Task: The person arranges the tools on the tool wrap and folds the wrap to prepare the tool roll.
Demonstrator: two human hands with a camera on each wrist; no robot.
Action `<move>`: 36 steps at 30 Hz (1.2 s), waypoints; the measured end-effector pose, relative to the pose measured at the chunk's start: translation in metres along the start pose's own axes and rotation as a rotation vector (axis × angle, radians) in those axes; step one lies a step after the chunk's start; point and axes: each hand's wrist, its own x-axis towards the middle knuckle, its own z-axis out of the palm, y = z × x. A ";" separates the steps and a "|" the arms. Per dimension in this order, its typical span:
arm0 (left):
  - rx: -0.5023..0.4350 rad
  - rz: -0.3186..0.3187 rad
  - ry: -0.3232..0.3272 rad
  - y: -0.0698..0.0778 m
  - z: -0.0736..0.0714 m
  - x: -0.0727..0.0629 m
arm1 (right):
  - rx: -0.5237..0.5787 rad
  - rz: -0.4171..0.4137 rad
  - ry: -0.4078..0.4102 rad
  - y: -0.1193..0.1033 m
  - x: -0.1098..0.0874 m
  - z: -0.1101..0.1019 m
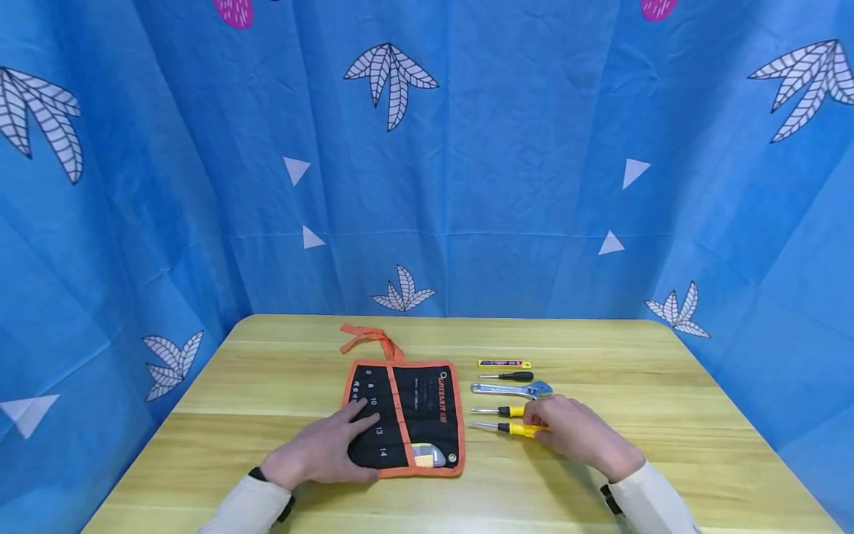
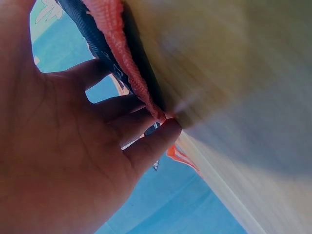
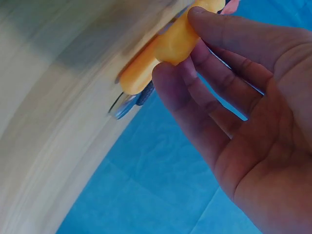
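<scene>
A black tool pouch (image 1: 430, 400) with orange edging lies flat on the table. My left hand (image 1: 330, 449) rests on its left part, fingers spread over the numbered pockets; in the left wrist view the pouch's orange edging (image 2: 117, 41) runs beside the fingers. To the right, my right hand (image 1: 577, 434) pinches the yellow handle of the nearest screwdriver (image 1: 520, 429) between thumb and fingertips. That handle (image 3: 175, 46) shows clearly in the right wrist view. A second yellow-handled screwdriver (image 1: 512, 411) lies just behind it, its handle end partly hidden by the hand.
Farther back lie an adjustable wrench (image 1: 510, 389), a black-handled screwdriver (image 1: 517, 377) and a slim yellow item (image 1: 503, 364). A grey and yellow object (image 1: 427, 455) shows at the pouch's near edge. Orange ties (image 1: 373, 335) trail behind the pouch. A blue curtain (image 1: 507, 185) hangs behind the table.
</scene>
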 end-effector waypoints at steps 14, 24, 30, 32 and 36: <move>0.006 0.001 -0.001 -0.001 0.001 0.001 | -0.008 -0.110 0.033 -0.027 0.021 -0.003; 0.007 0.003 0.018 -0.002 0.003 0.001 | 0.000 -0.126 0.010 -0.038 0.036 0.008; 0.011 0.001 0.020 -0.001 0.003 0.000 | -0.014 -0.141 0.009 -0.046 0.042 0.012; 0.008 -0.001 0.020 0.000 0.002 0.000 | -0.014 -0.137 0.004 -0.049 0.044 0.014; 0.000 -0.004 0.021 0.001 0.002 0.000 | -0.007 -0.124 -0.019 -0.052 0.049 0.016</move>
